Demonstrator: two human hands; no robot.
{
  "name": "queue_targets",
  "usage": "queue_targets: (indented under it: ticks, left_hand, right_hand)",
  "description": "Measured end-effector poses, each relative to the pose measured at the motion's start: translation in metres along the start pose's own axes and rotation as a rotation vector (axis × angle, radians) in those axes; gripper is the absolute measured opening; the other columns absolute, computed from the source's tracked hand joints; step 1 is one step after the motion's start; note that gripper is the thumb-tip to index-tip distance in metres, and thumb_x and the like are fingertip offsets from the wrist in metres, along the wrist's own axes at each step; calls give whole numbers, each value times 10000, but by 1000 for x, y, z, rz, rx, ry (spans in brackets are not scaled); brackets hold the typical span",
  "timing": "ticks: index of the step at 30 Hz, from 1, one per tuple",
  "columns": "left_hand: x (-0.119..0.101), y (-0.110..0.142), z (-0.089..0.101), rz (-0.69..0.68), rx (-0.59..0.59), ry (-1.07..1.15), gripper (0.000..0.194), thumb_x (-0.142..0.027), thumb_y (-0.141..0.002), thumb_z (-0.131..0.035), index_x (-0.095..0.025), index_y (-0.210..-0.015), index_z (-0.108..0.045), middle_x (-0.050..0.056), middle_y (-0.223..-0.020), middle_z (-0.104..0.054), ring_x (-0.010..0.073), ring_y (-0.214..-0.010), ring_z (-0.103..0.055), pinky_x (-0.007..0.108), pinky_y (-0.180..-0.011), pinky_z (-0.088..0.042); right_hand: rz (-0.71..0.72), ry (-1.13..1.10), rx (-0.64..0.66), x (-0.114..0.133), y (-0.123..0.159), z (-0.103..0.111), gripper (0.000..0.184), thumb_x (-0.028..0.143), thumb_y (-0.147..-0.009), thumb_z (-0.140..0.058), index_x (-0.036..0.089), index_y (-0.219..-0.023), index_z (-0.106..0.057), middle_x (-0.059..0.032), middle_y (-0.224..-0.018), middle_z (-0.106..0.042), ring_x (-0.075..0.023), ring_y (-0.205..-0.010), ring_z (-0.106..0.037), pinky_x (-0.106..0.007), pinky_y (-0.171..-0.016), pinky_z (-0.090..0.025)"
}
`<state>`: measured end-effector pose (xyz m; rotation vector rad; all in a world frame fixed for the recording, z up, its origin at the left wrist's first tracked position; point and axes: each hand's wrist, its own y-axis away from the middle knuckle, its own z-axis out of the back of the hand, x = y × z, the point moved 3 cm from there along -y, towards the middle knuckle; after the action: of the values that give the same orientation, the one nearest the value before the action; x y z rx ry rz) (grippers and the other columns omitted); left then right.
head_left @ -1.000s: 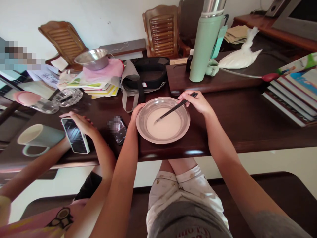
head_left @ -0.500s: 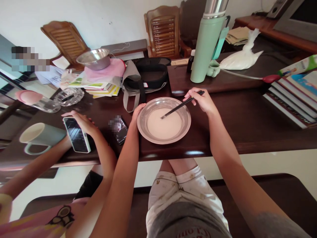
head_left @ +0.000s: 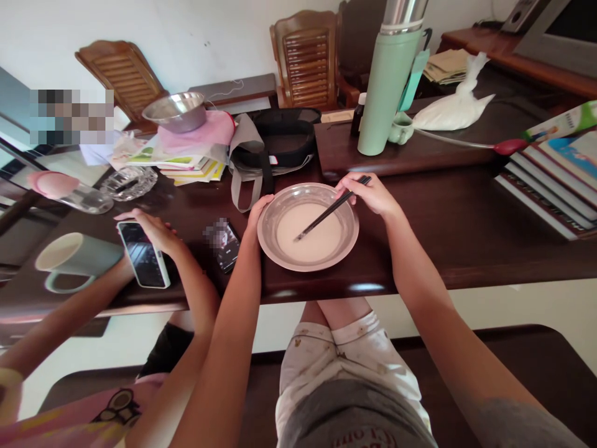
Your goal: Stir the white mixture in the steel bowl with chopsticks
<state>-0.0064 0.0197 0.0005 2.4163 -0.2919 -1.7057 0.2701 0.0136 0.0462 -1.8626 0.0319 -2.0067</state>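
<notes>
A round metal basin (head_left: 345, 247) stands on the dark wooden table in front of me, with a milky white liquid (head_left: 312, 246) in it. My left hand (head_left: 258, 210) grips the basin by its left rim; some of its fingers are hidden by the basin. In my right hand (head_left: 368, 194) a pair of dark chopsticks (head_left: 326, 213) is held at a slant, the fingers closed round the upper end. The chopsticks' tips dip into the liquid, left of its middle.
Left of the basin lie a smartphone (head_left: 226, 249) and a co-worker's hands holding another phone (head_left: 143, 255), beside a mug (head_left: 84, 255). Behind are a black-and-grey bag (head_left: 289, 143) and a green thermos (head_left: 388, 93). Stacked books (head_left: 550, 180) sit at the right.
My right hand has moved left and slightly down with the chopsticks, and their tips have shifted left and nearer to me in the liquid. My left hand stays on the rim.
</notes>
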Motion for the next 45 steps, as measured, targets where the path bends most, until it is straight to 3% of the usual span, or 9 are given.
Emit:
queue_targets:
  ticks: [5, 10, 16, 21, 26, 31, 36, 42, 45]
  left_hand:
    - [1, -2, 3, -21, 3, -6, 432, -283, -999, -262, -75, -1323, -458, 16, -1309, -566, 402, -1332, -295, 601, -1069, -338]
    - [1, -4, 5, -33, 4, 5, 435, -298, -999, -275, -74, -1328, -452, 16, -1320, -557, 399, -1342, -277, 574, -1085, -332]
    - [4, -5, 5, 9, 28, 8, 425, -278, -992, -288, -83, -1333, -449, 14, -1344, -534, 409, -1348, -247, 610, -1085, -307]
    - [5, -8, 9, -1, 11, 0, 433, -269, -992, -275, -69, -1340, -439, 26, -1355, -521, 415, -1347, -239, 632, -1073, -307]
    - [6, -11, 11, -19, 29, 14, 431, -265, -994, -271, -83, -1349, -437, 13, -1361, -516, 397, -1354, -238, 601, -1091, -306]
    - [6, -11, 13, -42, 22, -18, 444, -285, -995, -276, -70, -1354, -423, 18, -1362, -514, 401, -1356, -225, 588, -1105, -294]
    - [3, -10, 11, -75, -44, -36, 454, -250, -999, -218, -69, -1369, -406, 25, -1363, -512, 390, -1355, -237, 618, -1083, -296]
    - [2, -7, 6, -9, -6, 0, 430, -229, -988, -260, -76, -1354, -424, 32, -1371, -506, 381, -1360, -243, 597, -1095, -283]
    - [3, -8, 7, 1, 7, 15, 424, -230, -986, -255, -64, -1321, -454, 41, -1352, -526, 384, -1349, -278, 591, -1081, -298]
  right_hand:
    - [31, 4, -120, 1, 0, 7, 343, 504, -805, -618, 171, -735, -667, -47, -704, -719, -80, -475, -530, -203, -385, -341]
    - [-6, 3, 8, 1, 1, -1, 353, 512, -803, -615, 167, -774, -684, -55, -720, -722, -101, -522, -567, -214, -422, -395]
    - [12, 17, -127, 1, 0, 6, 349, 512, -799, -619, 172, -737, -670, -48, -714, -717, -86, -483, -533, -208, -390, -350]
    - [3, 1, 32, 1, 1, -2, 352, 514, -799, -618, 170, -773, -688, -51, -731, -722, -93, -504, -545, -218, -430, -403]
    - [25, 23, -117, 1, 1, 6, 350, 513, -806, -612, 175, -736, -672, -48, -733, -724, -76, -456, -501, -215, -395, -355]
    - [2, 3, 12, 1, 1, -1, 346, 511, -802, -618, 173, -771, -688, -54, -731, -722, -96, -504, -548, -221, -428, -393]
    - [24, 39, -135, 5, 2, 6, 346, 509, -807, -613, 175, -740, -676, -45, -742, -724, -71, -449, -483, -217, -411, -369]
    - [10, 20, 8, 6, 2, -1, 347, 510, -803, -618, 173, -767, -690, -52, -730, -720, -98, -509, -545, -226, -437, -397]
    - [43, 20, -85, 6, 2, 4, 325, 492, -812, -619, 178, -764, -687, -53, -740, -722, -99, -539, -570, -216, -436, -384]
